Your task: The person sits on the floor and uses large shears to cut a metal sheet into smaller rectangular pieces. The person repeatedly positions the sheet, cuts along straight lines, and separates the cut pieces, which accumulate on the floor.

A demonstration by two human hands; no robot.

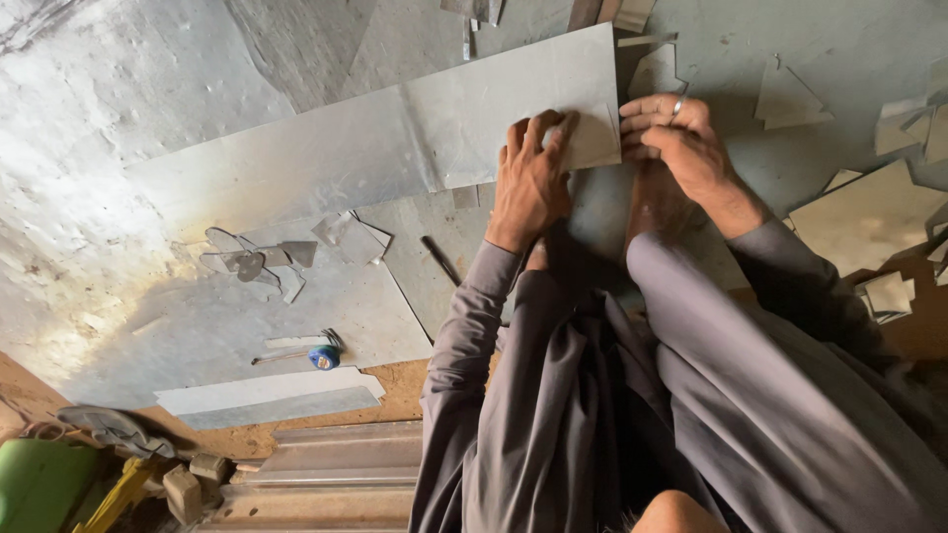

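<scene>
Sheet-metal strip, long and grey, flat on the larger metal sheet covering the floor; runs slantwise, one end low beside the pale worn patch, other end high by the hands.

Head view:
- Left hand spread palm-down on the strip near its upper end, fingers bent over a small squarish offcut lying on the strip's corner. Pressing, not clenched.
- Right hand at the same corner of the strip, just beside the left hand, fingertips pinched on the edge of the offcut. Ring on one finger.
- Grey sleeves and knees below the strip, folded close under both hands.
- Cluster of small triangular scraps below the strip's middle, apart from it.
- Dark slim rod-like tool below the strip, near the left sleeve; kind unclear.
- Blue-ended tool well below the strip, by a narrow pale strip of metal.
- More offcuts beyond the strip's upper end, scattered past the right hand.
</scene>
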